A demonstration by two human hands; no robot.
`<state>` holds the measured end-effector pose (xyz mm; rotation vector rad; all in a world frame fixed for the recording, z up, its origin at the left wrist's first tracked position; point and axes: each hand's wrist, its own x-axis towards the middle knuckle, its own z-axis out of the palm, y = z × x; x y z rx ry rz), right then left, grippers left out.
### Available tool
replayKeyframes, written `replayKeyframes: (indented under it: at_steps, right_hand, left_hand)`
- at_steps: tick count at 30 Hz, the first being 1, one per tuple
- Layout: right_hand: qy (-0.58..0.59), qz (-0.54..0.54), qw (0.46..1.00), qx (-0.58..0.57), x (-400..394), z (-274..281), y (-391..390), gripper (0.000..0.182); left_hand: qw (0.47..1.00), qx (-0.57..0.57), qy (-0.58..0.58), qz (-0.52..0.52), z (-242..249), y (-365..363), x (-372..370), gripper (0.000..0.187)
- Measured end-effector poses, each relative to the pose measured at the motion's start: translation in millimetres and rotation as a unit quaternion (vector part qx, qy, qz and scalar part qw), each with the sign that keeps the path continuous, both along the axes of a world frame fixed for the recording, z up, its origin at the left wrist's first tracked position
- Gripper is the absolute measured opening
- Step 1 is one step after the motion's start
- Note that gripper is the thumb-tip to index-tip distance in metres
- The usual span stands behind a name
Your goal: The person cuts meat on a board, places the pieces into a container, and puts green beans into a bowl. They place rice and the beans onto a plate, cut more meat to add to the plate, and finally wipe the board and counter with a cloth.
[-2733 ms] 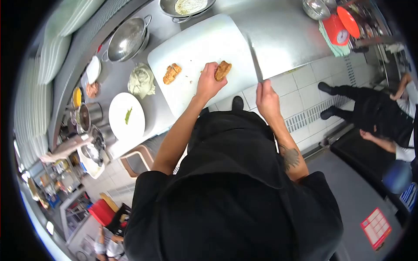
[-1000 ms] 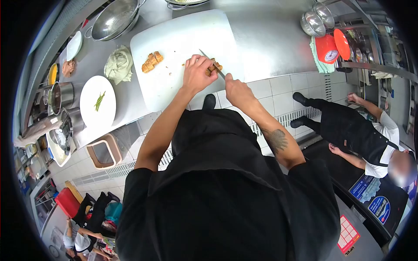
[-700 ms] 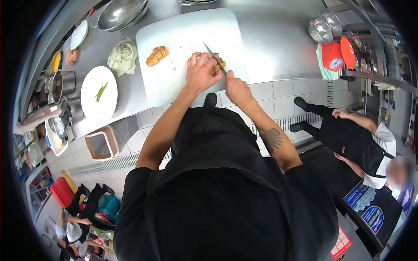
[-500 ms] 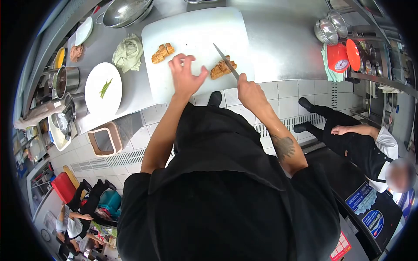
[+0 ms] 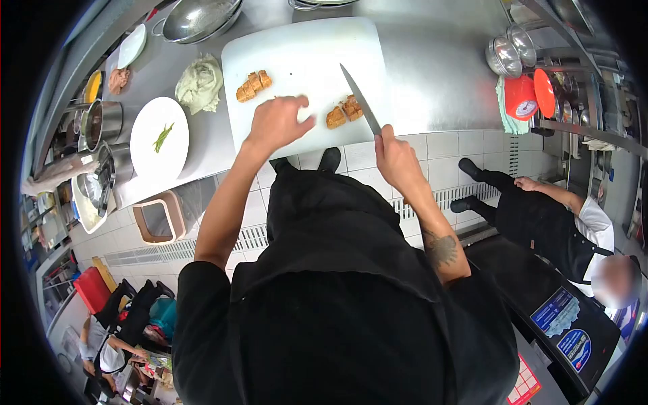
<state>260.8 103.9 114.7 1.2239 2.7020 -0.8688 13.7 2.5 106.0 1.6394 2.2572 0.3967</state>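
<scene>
A white cutting board (image 5: 304, 54) lies on the steel counter and bears two groups of browned, sliced food. The left group (image 5: 254, 86) sits beyond my left hand (image 5: 280, 123), which hovers over the board with its fingers apart and nothing held. My right hand (image 5: 398, 160) is closed around the handle of a knife (image 5: 361, 98) at the board's right front edge. Its blade points up and to the left, just right of the second group (image 5: 344, 113), whose pieces show gaps between them.
Left of the board are a crumpled cloth (image 5: 200, 84) and a white plate (image 5: 177, 145) with green stalks (image 5: 163, 137). A steel pan (image 5: 198, 19) stands behind. At the right are a red scale (image 5: 521, 104) and metal bowls (image 5: 503, 57). A co-worker (image 5: 553, 223) stands at the right.
The knife and my right hand have shifted right, off the right food group, whose pieces now lie more apart. My left hand has moved slightly left and nearer to me.
</scene>
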Motion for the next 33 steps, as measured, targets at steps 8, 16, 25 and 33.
replayKeyframes:
  at_steps: [8,16,25,33]
  right_hand:
    - [-0.091,-0.073,0.993,0.024,25.3,-52.1,20.7,0.019]
    - [-0.075,0.014,0.997,-0.015,2.4,2.6,-13.0,0.015]
    - [-0.164,0.113,0.979,-0.032,-5.6,12.7,-12.8,0.012]
    - [-0.119,0.104,0.987,-0.017,-33.5,-19.0,-17.2,0.012]
  left_hand:
    - [0.982,0.12,-0.143,0.027,-71.3,-9.3,20.1,0.025]
    - [0.973,0.17,-0.157,0.017,-97.5,-2.7,46.9,0.026]
    - [0.948,0.291,-0.128,0.008,-96.1,12.5,51.5,0.026]
    - [0.955,0.266,-0.117,0.054,-107.0,9.5,46.0,0.023]
